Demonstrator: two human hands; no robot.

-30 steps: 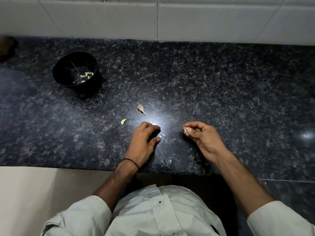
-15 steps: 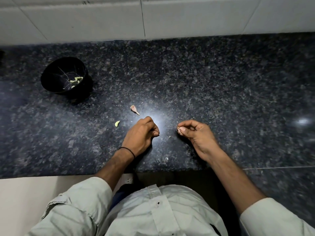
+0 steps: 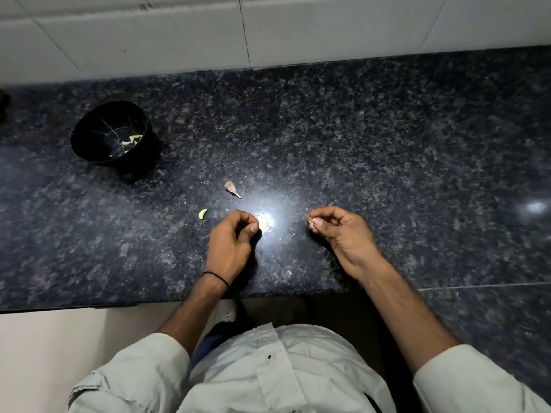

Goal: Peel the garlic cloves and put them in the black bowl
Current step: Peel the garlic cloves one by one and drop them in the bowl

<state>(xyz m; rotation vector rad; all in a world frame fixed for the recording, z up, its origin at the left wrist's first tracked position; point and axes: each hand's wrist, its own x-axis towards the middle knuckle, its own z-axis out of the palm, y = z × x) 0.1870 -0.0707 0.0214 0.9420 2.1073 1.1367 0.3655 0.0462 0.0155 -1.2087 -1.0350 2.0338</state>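
Note:
The black bowl [image 3: 89, 138] stands at the back left of the dark granite counter [image 3: 357, 144], with several pale peeled garlic cloves [image 3: 130, 140] inside. My right hand [image 3: 343, 234] pinches a small garlic clove [image 3: 312, 222] between thumb and fingertips, just above the counter. My left hand [image 3: 231, 242] rests on the counter to its left with its fingers curled; whether it holds anything is hidden. A peeled yellowish clove [image 3: 203, 213] lies left of my left hand. An unpeeled clove with a stem [image 3: 232, 188] lies beyond it.
Small bits of garlic skin [image 3: 293, 234] are scattered between my hands near a bright light glare [image 3: 265, 219]. A white tiled wall [image 3: 268, 31] backs the counter. The counter's front edge runs just before my wrists, with my white shirt below.
My hands have drifted slightly apart. The right hand keeps its pinch on the clove. The camera view has shifted a little; the loose cloves and the bowl stay put.

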